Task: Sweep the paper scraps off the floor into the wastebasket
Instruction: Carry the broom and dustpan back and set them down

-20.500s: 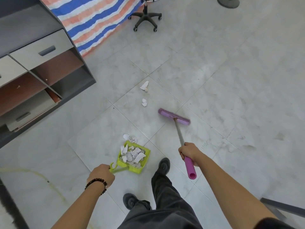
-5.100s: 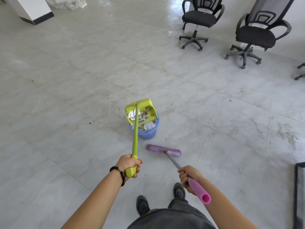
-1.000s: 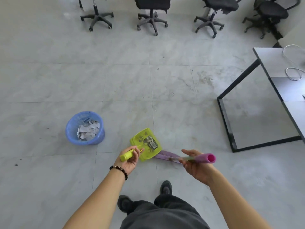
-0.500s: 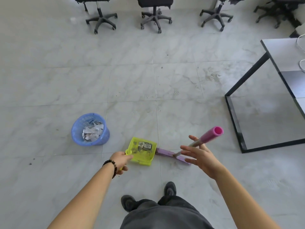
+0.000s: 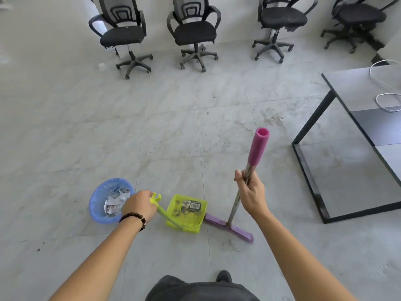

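Observation:
A blue wastebasket [image 5: 97, 205] stands on the floor at lower left with paper scraps [image 5: 116, 202] inside. Right of it a lime-green dustpan [image 5: 186, 213] rests on the floor, holding only dirt specks and a barcode label. My left hand [image 5: 138, 206] grips the top of the dustpan's green handle [image 5: 161, 210]. My right hand [image 5: 249, 192] grips the metal shaft of the broom [image 5: 257, 148] below its pink grip. The purple broom head [image 5: 230, 228] lies on the floor against the dustpan's right side.
Several black office chairs [image 5: 193, 33] line the far wall. A grey desk with a black frame [image 5: 347, 118] stands at the right, white cables on top. My shoe [image 5: 223, 276] shows at the bottom. Grey floor tiles [image 5: 169, 135] stretch ahead.
The dustpan has come down flat on the floor beside the wastebasket. My right hand, open half a second ago, now grips the broom shaft, and the broom stands more upright.

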A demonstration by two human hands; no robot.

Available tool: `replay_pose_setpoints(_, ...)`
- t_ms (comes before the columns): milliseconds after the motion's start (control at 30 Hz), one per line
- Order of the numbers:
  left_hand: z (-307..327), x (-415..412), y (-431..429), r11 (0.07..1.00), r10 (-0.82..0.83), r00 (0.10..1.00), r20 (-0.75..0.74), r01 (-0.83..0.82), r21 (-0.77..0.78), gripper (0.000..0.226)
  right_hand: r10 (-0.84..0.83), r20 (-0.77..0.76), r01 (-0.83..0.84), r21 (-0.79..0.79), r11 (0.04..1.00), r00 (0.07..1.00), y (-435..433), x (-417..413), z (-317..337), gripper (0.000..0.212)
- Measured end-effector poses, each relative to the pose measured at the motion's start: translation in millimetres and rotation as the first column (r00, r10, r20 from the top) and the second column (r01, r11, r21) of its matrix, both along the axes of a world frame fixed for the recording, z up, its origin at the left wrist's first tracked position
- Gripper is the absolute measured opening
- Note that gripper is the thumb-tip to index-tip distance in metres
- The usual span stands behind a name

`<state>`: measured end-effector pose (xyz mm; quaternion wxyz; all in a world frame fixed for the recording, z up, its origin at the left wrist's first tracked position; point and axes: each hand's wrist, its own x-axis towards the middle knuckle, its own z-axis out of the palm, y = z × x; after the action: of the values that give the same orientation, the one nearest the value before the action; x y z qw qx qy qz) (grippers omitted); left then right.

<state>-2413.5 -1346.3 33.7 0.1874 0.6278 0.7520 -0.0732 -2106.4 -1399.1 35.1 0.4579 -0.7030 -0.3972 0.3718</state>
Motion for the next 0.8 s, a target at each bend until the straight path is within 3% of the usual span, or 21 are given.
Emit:
replay_pose_setpoints(167, 41.5, 24.4, 61.8, 0.978, 0.11, 0.976, 0.189, -0.14, 0.153, 0.02, -0.168, -0.125, 0.184, 0.129, 0.974, 0.978, 63.8, 17.9, 27.9, 0.029)
replay_pose_setpoints(333, 59.6, 50.9, 138.0, 0.955, 0.058, 0.953, 0.296, -0.14, 0.261, 0.02, -0.208, -0.059, 0.215, 0.134, 0.968, 0.976, 126.3, 35.2, 30.5, 0.039)
replay_pose_setpoints(533, 44.2, 111.8, 282.8, 0.966, -0.034, 0.829, 0.557, -0.116, 0.233, 0.022, -0.23, 0.065, 0.223, 0.095, 0.97, 0.971, 241.7, 72.8, 29.5, 0.029)
replay_pose_setpoints(800, 92.9, 224.9, 471.5, 0.972, -0.166, 0.692, 0.703, -0.005, 0.235, 0.021, -0.362, 0.097, 0.341, 0.18, 0.923, 0.927, 386.1, 139.1, 96.0, 0.022)
